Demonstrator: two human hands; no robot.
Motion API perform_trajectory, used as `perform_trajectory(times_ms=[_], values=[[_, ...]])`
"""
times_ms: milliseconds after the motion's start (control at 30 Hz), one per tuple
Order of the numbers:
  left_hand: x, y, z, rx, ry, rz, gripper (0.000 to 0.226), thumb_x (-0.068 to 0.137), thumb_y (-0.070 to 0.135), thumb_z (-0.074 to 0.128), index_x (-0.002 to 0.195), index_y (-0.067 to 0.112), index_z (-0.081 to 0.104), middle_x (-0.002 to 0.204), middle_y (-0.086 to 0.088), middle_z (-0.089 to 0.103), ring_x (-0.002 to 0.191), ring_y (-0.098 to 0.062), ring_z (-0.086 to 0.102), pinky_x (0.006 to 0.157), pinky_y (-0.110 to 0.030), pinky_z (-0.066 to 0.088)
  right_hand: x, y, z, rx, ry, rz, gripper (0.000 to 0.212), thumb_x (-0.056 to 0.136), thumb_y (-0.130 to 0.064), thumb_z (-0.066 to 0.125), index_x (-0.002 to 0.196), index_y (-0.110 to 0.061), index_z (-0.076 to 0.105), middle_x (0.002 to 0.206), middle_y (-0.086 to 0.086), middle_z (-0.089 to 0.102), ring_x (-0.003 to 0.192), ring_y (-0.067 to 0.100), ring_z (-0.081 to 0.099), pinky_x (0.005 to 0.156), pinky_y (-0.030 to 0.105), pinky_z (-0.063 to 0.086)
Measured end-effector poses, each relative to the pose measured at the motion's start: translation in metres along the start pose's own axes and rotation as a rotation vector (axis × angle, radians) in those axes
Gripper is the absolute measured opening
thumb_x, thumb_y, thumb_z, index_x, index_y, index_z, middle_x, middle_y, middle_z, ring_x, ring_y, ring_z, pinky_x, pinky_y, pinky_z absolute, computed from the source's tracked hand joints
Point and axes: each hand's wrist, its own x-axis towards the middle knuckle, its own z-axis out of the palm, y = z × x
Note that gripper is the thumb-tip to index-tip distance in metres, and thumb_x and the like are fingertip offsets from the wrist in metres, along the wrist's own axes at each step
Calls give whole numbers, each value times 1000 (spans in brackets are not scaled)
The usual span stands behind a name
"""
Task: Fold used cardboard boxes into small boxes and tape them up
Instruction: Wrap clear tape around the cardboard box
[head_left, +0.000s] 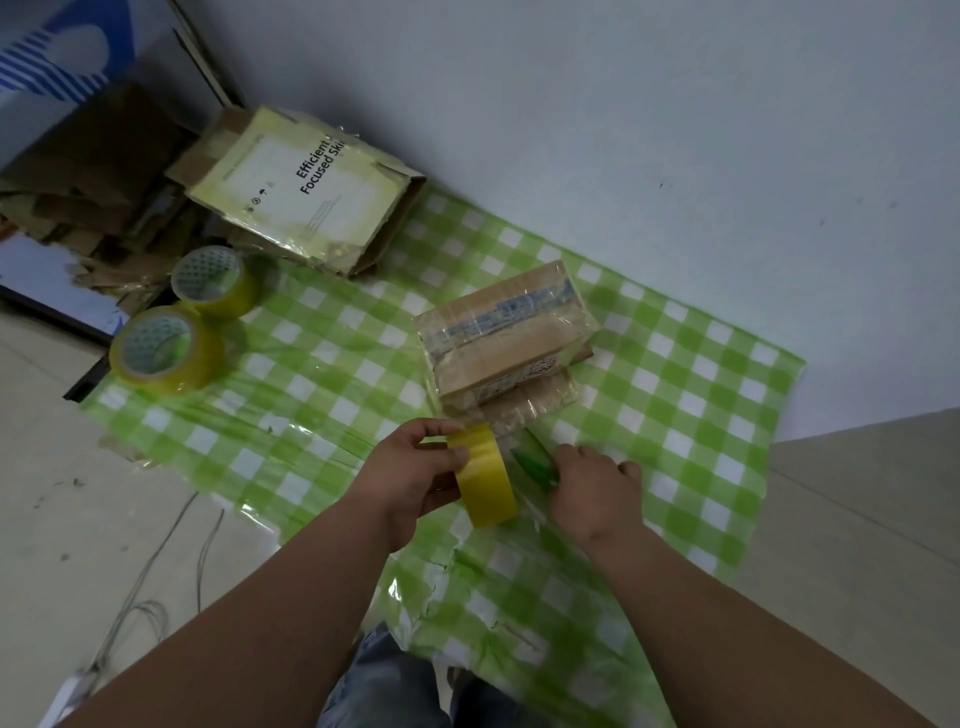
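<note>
Both hands work at mid-frame: left hand (415, 475) grips a tape roll (483, 475); right hand (592, 488) curls around a green cutter (535, 465), below the taped box (506, 338).

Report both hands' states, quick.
Left hand: grips the yellow tape roll.
Right hand: curled around a green tool, apparently holding it.

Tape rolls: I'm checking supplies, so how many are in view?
3. One roll is held in the left hand; two rolls lie at the cloth's far left edge. Others may be hidden among the cardboard.
</note>
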Motion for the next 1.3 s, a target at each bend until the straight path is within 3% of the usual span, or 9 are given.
perform_trajectory(times_ms=[133, 267, 367, 433, 533, 633, 800, 1100, 1300], values=[[-1, -1, 2, -42, -3, -1, 22, 89, -5, 63, 103, 13, 64, 87, -8, 72, 70, -22, 71, 59, -32, 57, -1, 1, -8, 184, 36, -9, 18, 89, -14, 50, 102, -20, 39, 94, 0, 59, 89, 27, 58, 91, 40, 40], [-2, -2, 4, -86, 7, 10, 20, 91, -4, 61, 101, 12, 65, 86, -8, 73, 69, -22, 71, 58, -32, 57, -5, -2, -21, 479, 61, -42, 20, 94, -17, 51, 97, -25, 34, 74, -2, 52, 76, 32, 58, 67, 36, 41], [-3, -5, 5, -128, 16, 13, 18, 91, -3, 61, 98, 13, 67, 86, -8, 73, 69, -22, 71, 56, -31, 56, -10, -8, -33, 629, 124, -130, 15, 97, -22, 52, 98, -32, 42, 72, -8, 53, 68, 18, 56, 66, 34, 40], [-4, -6, 6, -164, 21, 7, 16, 92, -1, 61, 97, 12, 68, 87, -9, 73, 68, -23, 71, 56, -31, 56, -11, -12, -38, 580, 194, -226, 10, 100, -29, 47, 108, -31, 54, 82, -11, 57, 76, 13, 56, 77, 36, 42], [-5, -7, 7, -218, 24, 5, 11, 92, 3, 62, 98, 10, 69, 89, -8, 73, 71, -26, 70, 59, -33, 57, -9, -19, -42, 362, 301, -329, 29, 101, -33, 39, 116, -31, 63, 97, -8, 62, 92, 15, 57, 84, 34, 30], [-6, -8, 10, -240, 30, 16, 9, 93, 5, 63, 100, 8, 68, 89, -8, 72, 74, -27, 69, 63, -34, 59, -7, -29, -46, 211, 403, -407, 40, 93, -44, 33, 107, -34, 70, 91, -10, 65, 87, 15, 61, 80, 34, 26], [-6, -9, 12, -270, 44, 24, 8, 92, 5, 64, 97, 8, 69, 86, -6, 73, 73, -28, 69, 68, -36, 60, -2, -42, -54, 103, 508, -453, 32, 88, -40, 45, 98, -31, 75, 81, -9, 62, 76, 17, 62, 76, 36, 34], [-6, -6, 14, -252, 70, 41, 8, 91, 3, 65, 91, 10, 68, 85, -7, 70, 65, -21, 66, 53, -27, 55, -1, -61, -64, 13, 433, -477, 16, 87, -29, 63, 91, -24, 77, 82, -3, 65, 78, 21, 64, 79, 41, 39], [-3, -2, 11, -195, 105, 60, 10, 90, 1, 64, 91, 9, 69, 86, -8, 71, 68, -21, 65, 53, -27, 53, 1, -68, -69, -28, 380, -464, 23, 96, -34, 53, 102, -28, 75, 98, -4, 65, 94, 21, 60, 90, 40, 31]])
